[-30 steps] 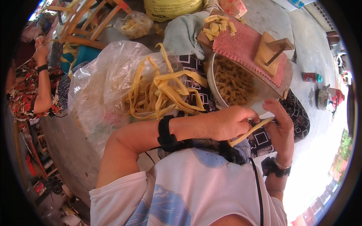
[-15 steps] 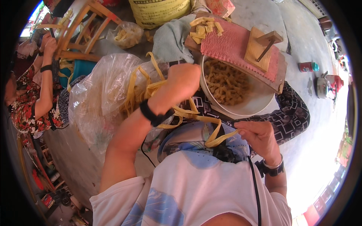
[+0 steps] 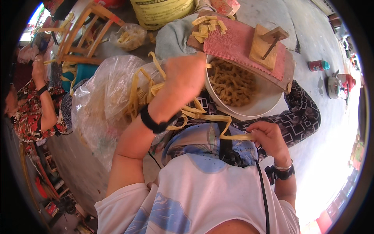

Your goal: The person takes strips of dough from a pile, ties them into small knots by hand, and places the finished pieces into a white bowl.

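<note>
The person's right hand (image 3: 270, 141) pinches a yellow strip (image 3: 238, 137) lying at its nine o'clock; the left hand (image 3: 185, 80) is curled, contents unclear, with a white tub (image 3: 269, 103) at its three o'clock.

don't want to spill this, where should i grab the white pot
Probably by the near rim of the pot, coming from the wearer's side: that curve is bare, while the board lies across the far side. Keep it level, as the pot is open and holds cut pieces. The right hand is close but pinches a strip.
</note>
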Action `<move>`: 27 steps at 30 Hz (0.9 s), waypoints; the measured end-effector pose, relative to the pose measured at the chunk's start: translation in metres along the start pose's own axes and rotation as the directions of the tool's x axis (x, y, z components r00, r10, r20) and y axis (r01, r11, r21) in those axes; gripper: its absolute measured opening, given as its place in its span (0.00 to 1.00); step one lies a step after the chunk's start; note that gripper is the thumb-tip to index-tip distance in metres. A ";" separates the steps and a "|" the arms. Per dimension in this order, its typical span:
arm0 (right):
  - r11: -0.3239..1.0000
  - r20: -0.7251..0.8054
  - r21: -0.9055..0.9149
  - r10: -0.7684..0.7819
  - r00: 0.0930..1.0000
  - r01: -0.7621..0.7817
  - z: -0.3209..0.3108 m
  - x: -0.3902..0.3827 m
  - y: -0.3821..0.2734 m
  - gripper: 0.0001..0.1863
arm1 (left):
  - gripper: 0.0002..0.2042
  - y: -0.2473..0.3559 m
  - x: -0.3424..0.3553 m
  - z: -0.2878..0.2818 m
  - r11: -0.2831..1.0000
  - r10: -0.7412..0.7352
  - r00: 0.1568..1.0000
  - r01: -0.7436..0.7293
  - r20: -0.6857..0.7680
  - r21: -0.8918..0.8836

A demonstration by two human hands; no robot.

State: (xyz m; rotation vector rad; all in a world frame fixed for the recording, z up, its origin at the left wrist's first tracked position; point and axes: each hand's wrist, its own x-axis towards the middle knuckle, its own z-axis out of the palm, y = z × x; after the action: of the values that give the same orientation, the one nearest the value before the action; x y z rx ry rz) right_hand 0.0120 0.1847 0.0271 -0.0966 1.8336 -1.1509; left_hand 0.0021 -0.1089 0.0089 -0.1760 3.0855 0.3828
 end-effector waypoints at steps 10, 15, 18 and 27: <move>0.920 -0.352 -0.232 -0.383 0.854 0.316 0.003 0.015 0.012 0.07 | 0.21 0.091 -0.048 0.041 0.549 0.456 0.845 -0.020 0.279 -0.835; 0.925 -0.298 -0.248 -0.355 0.886 0.287 -0.020 0.031 0.034 0.08 | 0.09 0.088 -0.010 0.030 0.500 0.498 0.860 -0.179 0.112 -0.847; 0.954 0.077 0.292 -0.097 0.992 0.071 -0.009 0.009 0.002 0.08 | 0.10 0.089 0.026 0.026 0.548 0.475 0.879 -0.322 -0.029 -0.772; 0.798 -0.598 -0.481 -0.602 0.529 0.363 -0.022 0.046 -0.040 0.11 | 0.07 0.106 0.030 0.026 -0.263 0.540 0.751 0.580 0.381 -0.771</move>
State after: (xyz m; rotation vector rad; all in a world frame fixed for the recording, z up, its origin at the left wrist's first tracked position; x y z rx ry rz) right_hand -0.0454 0.1536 0.0287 -0.4094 2.8487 -1.4044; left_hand -0.0392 -0.0039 0.0085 -0.0410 1.0174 2.2872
